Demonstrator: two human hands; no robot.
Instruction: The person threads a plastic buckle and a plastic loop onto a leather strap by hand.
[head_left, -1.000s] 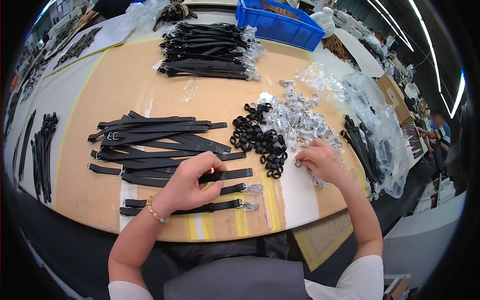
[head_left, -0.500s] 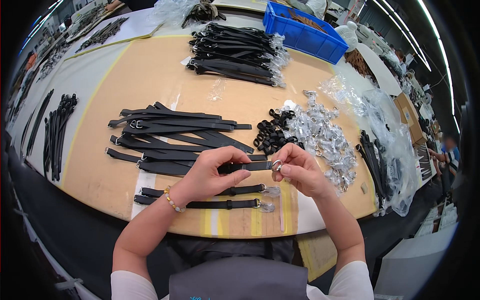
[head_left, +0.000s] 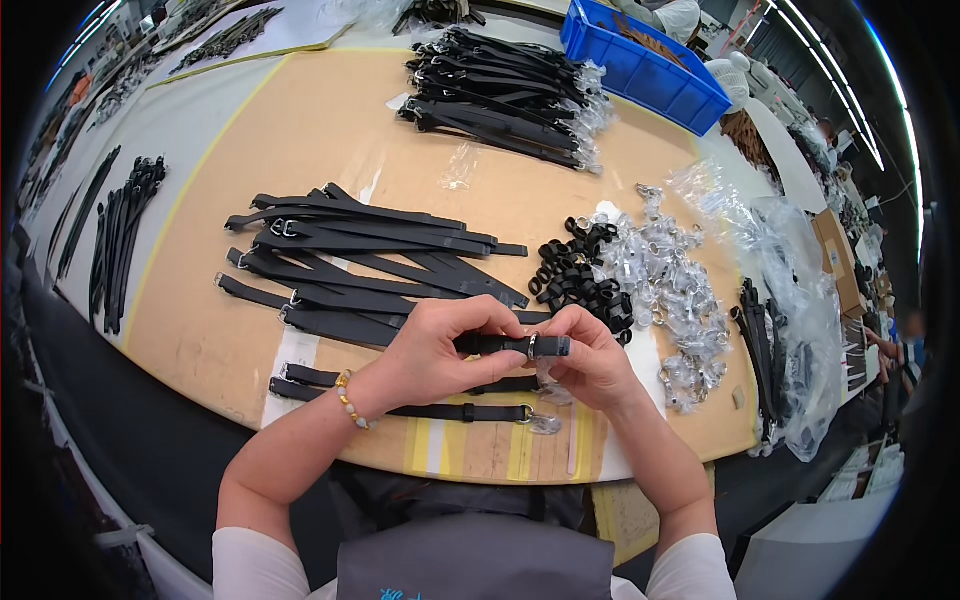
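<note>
Black flat strap [head_left: 550, 347] is up in my hands, over the near part of the tan-topped bench [head_left: 300, 120]. Fingers of my L hand [head_left: 437, 352] are closed on it, thumb underneath; fingers of my R hand [head_left: 596, 365] pinch next to its blunt end. Silver metal ring [head_left: 531, 346] sits across the strap there, btwn my hands; can't tell if the strap's fully thru. Nearer me, a finished-looking black strap [head_left: 450, 412] lies flat w/ a plastic-wrapped silver clasp [head_left: 545, 424] at its R end. Beyond: black buckled straps [head_left: 380, 250] piled L, small black loops [head_left: 588, 280] R, plastic-wrapped silver clasps [head_left: 665, 270] beside those.
</note>
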